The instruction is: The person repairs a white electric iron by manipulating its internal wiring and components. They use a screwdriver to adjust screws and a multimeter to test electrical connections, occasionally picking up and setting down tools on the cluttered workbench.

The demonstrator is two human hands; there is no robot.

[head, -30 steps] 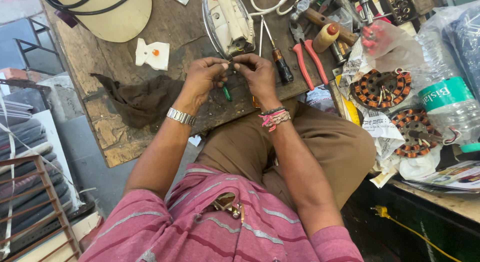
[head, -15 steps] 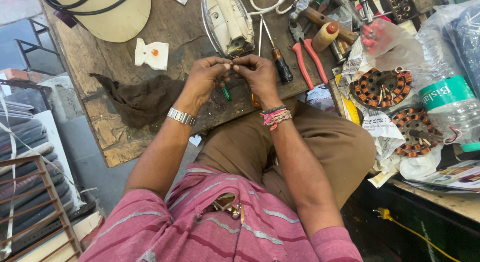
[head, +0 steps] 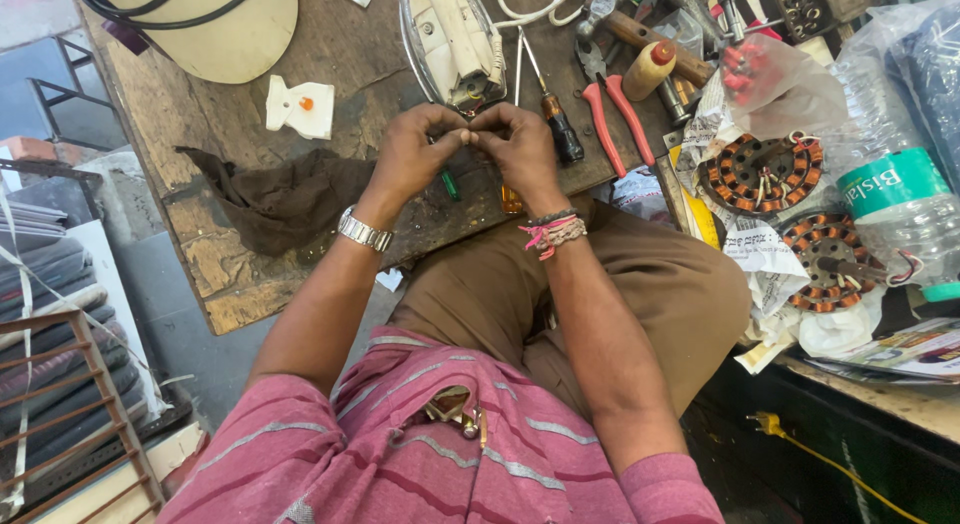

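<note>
Head view: pinched item indistinct.

Bare bench lies open left of the iron; pliers and screwdrivers crowd the right, apparently tightly.

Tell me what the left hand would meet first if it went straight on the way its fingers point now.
Probably the right hand: the left hand points its fingers sideways at it, fingertips already touching over the wooden workbench. What they pinch is too small to tell.
</note>
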